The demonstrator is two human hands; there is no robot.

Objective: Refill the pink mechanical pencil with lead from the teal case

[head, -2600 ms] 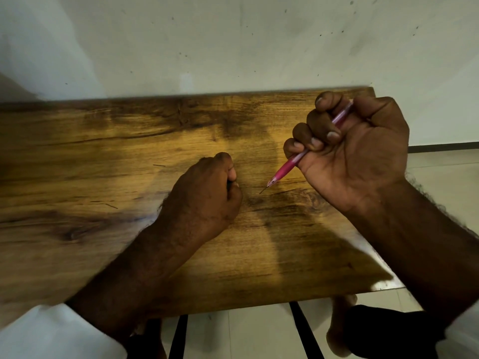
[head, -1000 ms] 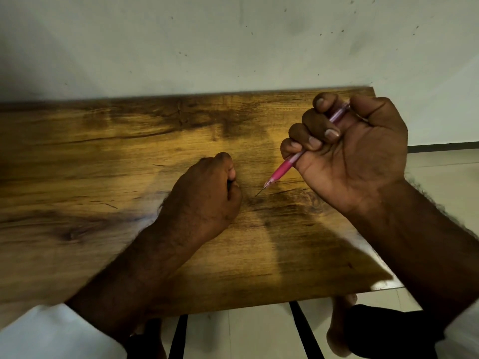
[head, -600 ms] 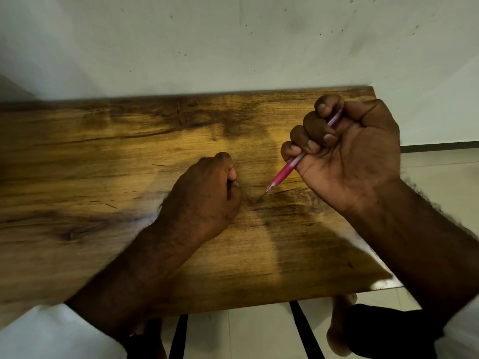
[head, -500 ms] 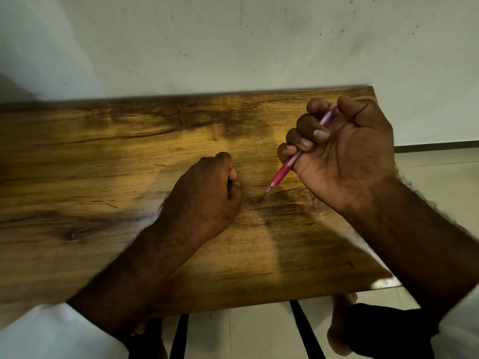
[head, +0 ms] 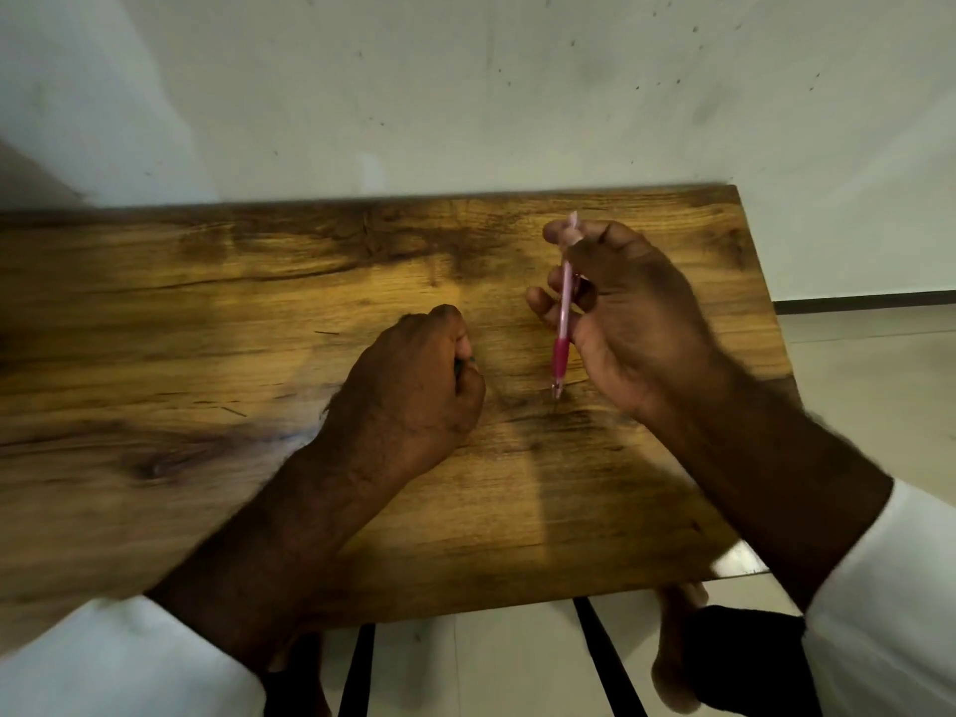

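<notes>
Right hand point(head: 628, 323) around near-upright pink pencil point(head: 563, 328)

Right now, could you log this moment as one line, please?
right hand: holds pencil near-upright, tip down | left hand: fisted on table | case: unseen

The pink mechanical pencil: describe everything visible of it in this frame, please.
The pink mechanical pencil is held in the right hand, near upright, tip down. Its barrel looks like pale translucent pink plastic, with a darker magenta grip near the bottom and a small tapered tip just above, or perhaps touching, the wooden table. The pale top end pokes out above the curled fingers. Motion blur hides finer detail; no lead is discernible. The left hand is apart from it.
</notes>
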